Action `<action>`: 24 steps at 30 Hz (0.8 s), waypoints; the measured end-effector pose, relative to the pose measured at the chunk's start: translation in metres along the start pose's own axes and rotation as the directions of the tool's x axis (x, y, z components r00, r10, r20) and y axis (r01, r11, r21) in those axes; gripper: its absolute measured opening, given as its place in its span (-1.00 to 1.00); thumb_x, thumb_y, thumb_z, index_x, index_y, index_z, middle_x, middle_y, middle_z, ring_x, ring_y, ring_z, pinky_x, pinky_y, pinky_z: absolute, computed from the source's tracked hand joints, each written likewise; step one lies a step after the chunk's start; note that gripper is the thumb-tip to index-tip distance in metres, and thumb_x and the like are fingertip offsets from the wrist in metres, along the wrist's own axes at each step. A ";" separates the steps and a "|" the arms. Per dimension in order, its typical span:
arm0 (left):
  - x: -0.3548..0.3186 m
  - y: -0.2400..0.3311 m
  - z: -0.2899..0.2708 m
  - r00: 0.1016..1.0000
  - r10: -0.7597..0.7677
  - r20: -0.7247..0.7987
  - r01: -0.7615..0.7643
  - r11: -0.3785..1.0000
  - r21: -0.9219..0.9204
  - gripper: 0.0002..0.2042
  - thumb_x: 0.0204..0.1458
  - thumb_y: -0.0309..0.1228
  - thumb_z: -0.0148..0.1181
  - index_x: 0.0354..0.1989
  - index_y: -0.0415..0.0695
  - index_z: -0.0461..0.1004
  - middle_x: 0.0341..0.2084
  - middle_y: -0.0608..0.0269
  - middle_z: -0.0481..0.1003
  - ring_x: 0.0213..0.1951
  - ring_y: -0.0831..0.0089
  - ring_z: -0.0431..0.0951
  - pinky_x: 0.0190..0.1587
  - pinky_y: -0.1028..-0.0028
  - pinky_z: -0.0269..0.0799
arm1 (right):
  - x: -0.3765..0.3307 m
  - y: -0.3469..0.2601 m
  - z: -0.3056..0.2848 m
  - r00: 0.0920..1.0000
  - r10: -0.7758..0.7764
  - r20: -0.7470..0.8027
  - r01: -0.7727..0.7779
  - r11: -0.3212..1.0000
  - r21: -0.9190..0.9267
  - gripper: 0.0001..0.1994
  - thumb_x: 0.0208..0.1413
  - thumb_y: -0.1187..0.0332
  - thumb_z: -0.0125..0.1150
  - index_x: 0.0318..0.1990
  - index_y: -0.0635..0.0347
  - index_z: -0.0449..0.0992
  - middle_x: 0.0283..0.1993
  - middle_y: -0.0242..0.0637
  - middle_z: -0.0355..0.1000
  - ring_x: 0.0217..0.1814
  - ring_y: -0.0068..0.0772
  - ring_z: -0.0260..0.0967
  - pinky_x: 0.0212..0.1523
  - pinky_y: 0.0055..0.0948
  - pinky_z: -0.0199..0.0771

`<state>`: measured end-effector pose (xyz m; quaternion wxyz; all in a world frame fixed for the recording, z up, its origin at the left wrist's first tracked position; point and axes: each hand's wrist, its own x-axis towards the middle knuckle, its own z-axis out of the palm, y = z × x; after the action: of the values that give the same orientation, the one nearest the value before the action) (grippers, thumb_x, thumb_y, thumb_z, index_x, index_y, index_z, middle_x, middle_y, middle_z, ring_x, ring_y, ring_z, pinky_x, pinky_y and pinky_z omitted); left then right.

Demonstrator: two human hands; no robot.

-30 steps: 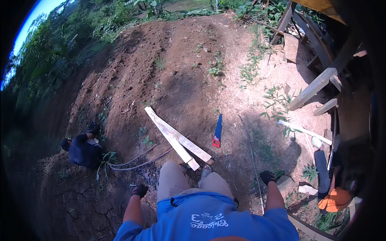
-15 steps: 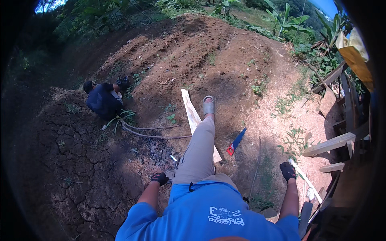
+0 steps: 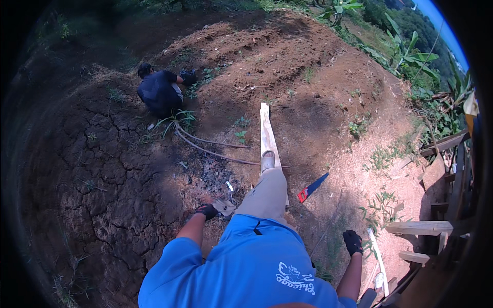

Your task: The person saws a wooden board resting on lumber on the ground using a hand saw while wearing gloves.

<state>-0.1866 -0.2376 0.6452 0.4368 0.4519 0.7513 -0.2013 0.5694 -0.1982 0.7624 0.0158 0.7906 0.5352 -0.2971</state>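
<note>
My left hand (image 3: 207, 210), in a dark glove, hangs beside my left hip, next to a flat grey piece (image 3: 224, 207). Whether it touches that piece is unclear, and its fingers are mostly hidden. My right hand (image 3: 353, 242), also gloved, is held out to the right with fingers loosely bent and nothing visible in it. A pale strip of wood (image 3: 376, 256) lies just right of it. Ahead of me, a long light plank (image 3: 267, 131) lies on the soil, my sandalled foot (image 3: 267, 160) overlapping it. A handsaw (image 3: 314, 187) with a blue blade and red handle rests right of the plank.
Another person (image 3: 160, 92) in dark clothes crouches at the far left. Brown hoses or stems (image 3: 218, 154) curve across the ground toward the plank. Wooden beams (image 3: 418, 227) jut in from the right. Cracked soil (image 3: 102, 169) spreads at the left, with tilled rows (image 3: 272, 56) beyond.
My view has turned, shifting the scene rightward near the top. My foot now appears over the plank instead of beside it. My right hand shows farther from the pale strip.
</note>
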 end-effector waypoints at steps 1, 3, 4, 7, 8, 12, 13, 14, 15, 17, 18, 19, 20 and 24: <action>0.002 0.001 0.002 1.000 0.017 -0.011 -0.018 1.000 -0.013 -0.51 0.26 0.04 0.10 0.01 -0.12 0.69 0.13 -0.11 0.65 0.22 -0.03 0.63 0.20 0.04 0.56 | 0.000 0.009 0.009 0.999 0.018 0.030 -0.018 1.000 0.008 -0.51 0.29 0.03 0.36 0.19 0.19 0.65 0.07 -0.05 0.70 0.11 -0.10 0.67 0.16 -0.10 0.61; 0.018 0.006 0.005 0.997 0.068 -0.037 -0.069 0.997 -0.040 -0.52 0.28 0.03 0.08 0.00 -0.14 0.68 0.10 -0.13 0.65 0.20 -0.07 0.63 0.21 0.03 0.55 | 0.004 0.039 0.037 0.994 0.045 0.104 -0.054 0.995 0.083 -0.52 0.30 0.04 0.34 0.21 0.17 0.66 0.03 -0.14 0.72 0.00 -0.27 0.69 0.09 -0.15 0.65; 0.027 0.014 0.004 0.993 0.110 -0.050 -0.112 0.993 -0.041 -0.53 0.30 0.01 0.07 0.01 -0.14 0.67 0.08 -0.14 0.64 0.18 -0.09 0.63 0.22 0.02 0.54 | 0.000 0.044 0.041 0.981 0.101 0.167 -0.109 0.993 0.040 -0.50 0.32 -0.01 0.29 0.23 0.14 0.64 0.13 -0.10 0.66 0.14 -0.14 0.61 0.20 -0.09 0.56; 0.040 0.021 0.018 0.974 0.216 -0.069 -0.220 0.974 -0.052 -0.57 0.36 -0.03 0.04 0.03 -0.14 0.64 0.02 -0.17 0.61 0.15 -0.16 0.60 0.23 -0.02 0.51 | -0.023 0.053 0.051 0.905 0.222 0.363 -0.191 0.974 -0.118 -0.44 0.34 -0.11 0.17 0.28 0.06 0.62 0.34 -0.02 0.55 0.40 0.12 0.48 0.42 0.03 0.41; 0.044 0.019 0.030 0.977 0.210 -0.026 -0.211 0.976 -0.054 -0.53 0.32 0.00 0.07 0.13 -0.11 0.60 0.11 -0.17 0.58 0.20 -0.17 0.58 0.27 -0.01 0.49 | -0.027 0.062 0.055 0.872 0.231 0.431 -0.170 0.970 -0.176 -0.45 0.34 -0.12 0.16 0.27 0.05 0.62 0.35 -0.02 0.55 0.39 0.12 0.49 0.40 0.04 0.42; 0.064 0.015 0.056 0.971 0.205 0.122 -0.203 0.979 -0.032 -0.42 0.26 0.05 0.10 0.33 -0.05 0.54 0.27 -0.18 0.54 0.30 -0.16 0.54 0.33 0.02 0.45 | -0.009 0.090 0.087 0.806 0.178 0.565 -0.079 0.978 -0.195 -0.46 0.34 -0.12 0.14 0.25 0.03 0.64 0.33 -0.03 0.56 0.34 0.12 0.52 0.36 0.06 0.46; 0.059 0.017 0.054 0.970 0.195 0.148 -0.189 0.981 -0.050 -0.44 0.27 0.04 0.09 0.31 -0.05 0.56 0.25 -0.19 0.55 0.29 -0.15 0.55 0.33 0.02 0.45 | -0.004 0.091 0.088 0.810 0.131 0.571 -0.047 0.986 -0.160 -0.46 0.34 -0.12 0.15 0.24 0.03 0.64 0.32 -0.03 0.57 0.33 0.13 0.52 0.35 0.06 0.47; 0.053 0.019 0.052 0.967 0.186 0.175 -0.176 0.982 -0.071 -0.45 0.28 0.03 0.08 0.28 -0.06 0.58 0.24 -0.19 0.56 0.29 -0.14 0.56 0.32 0.01 0.45 | 0.001 0.092 0.090 0.832 0.156 0.533 -0.093 0.985 -0.143 -0.46 0.34 -0.12 0.15 0.24 0.04 0.64 0.30 -0.03 0.58 0.33 0.14 0.52 0.35 0.05 0.47; 0.041 0.027 0.045 0.973 0.168 0.161 -0.160 0.985 -0.061 -0.53 0.30 -0.03 0.08 0.20 -0.07 0.60 0.13 -0.17 0.59 0.22 -0.14 0.60 0.26 0.00 0.49 | 0.005 0.087 0.090 0.848 0.190 0.495 -0.146 0.981 -0.127 -0.46 0.34 -0.12 0.15 0.24 0.05 0.64 0.29 -0.03 0.58 0.32 0.15 0.52 0.34 0.05 0.47; 0.010 0.035 0.036 0.982 0.124 0.144 -0.121 0.992 -0.030 -0.66 0.35 -0.15 0.07 0.03 -0.11 0.64 -0.08 -0.13 0.65 0.09 -0.13 0.67 0.14 -0.03 0.57 | 0.003 0.077 0.086 0.892 0.196 0.407 -0.178 0.981 -0.082 -0.46 0.34 -0.12 0.15 0.23 0.06 0.64 0.28 -0.03 0.59 0.33 0.18 0.51 0.35 0.04 0.47; 0.020 0.001 0.058 0.974 0.170 0.147 -0.180 0.982 0.057 -0.69 0.34 -0.21 0.07 0.03 -0.10 0.65 -0.07 -0.12 0.66 0.08 -0.11 0.68 0.13 -0.02 0.59 | 0.011 0.069 0.094 0.920 0.132 0.370 -0.123 0.991 -0.047 -0.46 0.33 -0.13 0.16 0.23 0.06 0.64 0.28 -0.02 0.59 0.34 0.19 0.50 0.35 0.04 0.46; 0.032 -0.035 0.081 0.965 0.214 0.151 -0.236 0.960 0.150 -0.72 0.33 -0.27 0.08 0.03 -0.08 0.65 -0.06 -0.10 0.66 0.07 -0.09 0.69 0.11 -0.02 0.61 | 0.021 0.060 0.103 0.943 0.064 0.327 -0.066 0.998 -0.003 -0.45 0.33 -0.13 0.16 0.23 0.06 0.63 0.27 -0.01 0.59 0.35 0.20 0.49 0.36 0.03 0.46; 0.041 -0.067 0.098 0.954 0.258 0.154 -0.290 0.925 0.244 -0.74 0.32 -0.33 0.08 0.04 -0.07 0.65 -0.04 -0.08 0.67 0.07 -0.07 0.70 0.09 -0.01 0.63 | 0.029 0.051 0.113 0.931 0.074 0.357 -0.100 0.994 0.053 -0.45 0.33 -0.14 0.17 0.25 0.06 0.63 0.29 -0.01 0.58 0.36 0.20 0.48 0.37 0.03 0.45; 0.011 -0.030 0.064 0.870 0.444 0.212 -0.492 0.787 0.372 -0.74 0.31 -0.41 0.04 0.02 -0.06 0.66 -0.02 -0.06 0.67 0.08 -0.05 0.70 0.08 -0.01 0.65 | 0.017 0.050 0.120 0.909 0.183 0.373 -0.238 0.966 0.104 -0.44 0.32 -0.14 0.20 0.26 0.06 0.63 0.35 -0.05 0.55 0.43 0.17 0.43 0.42 0.01 0.40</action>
<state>-0.1844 -0.2922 0.5982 0.4090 0.6940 0.5293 -0.2665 0.5622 -0.2460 0.6407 0.0872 0.7748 0.4111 -0.4723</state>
